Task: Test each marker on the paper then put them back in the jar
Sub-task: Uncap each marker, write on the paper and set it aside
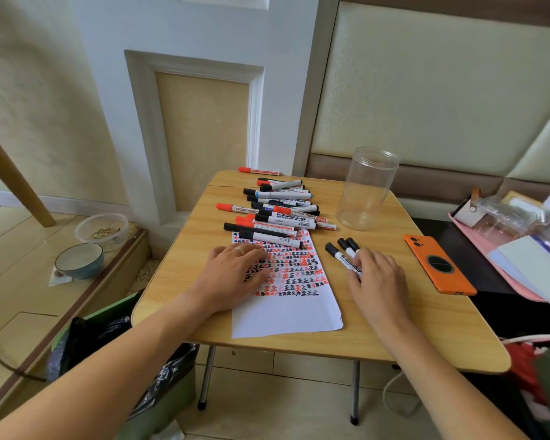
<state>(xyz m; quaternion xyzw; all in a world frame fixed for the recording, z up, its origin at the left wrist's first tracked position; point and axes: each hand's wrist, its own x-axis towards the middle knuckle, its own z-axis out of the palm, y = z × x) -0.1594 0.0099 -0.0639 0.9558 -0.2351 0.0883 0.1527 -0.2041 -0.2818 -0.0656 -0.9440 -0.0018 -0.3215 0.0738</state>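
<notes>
Markers [343, 254] under right hand [378, 277]

You are wearing a thin, pale metallic ring [239, 249] on one finger of your left hand [235, 274]. You are showing both forearms bare, no sleeve reaching into view, and your right hand [378, 281] is carrying no jewellery.
</notes>
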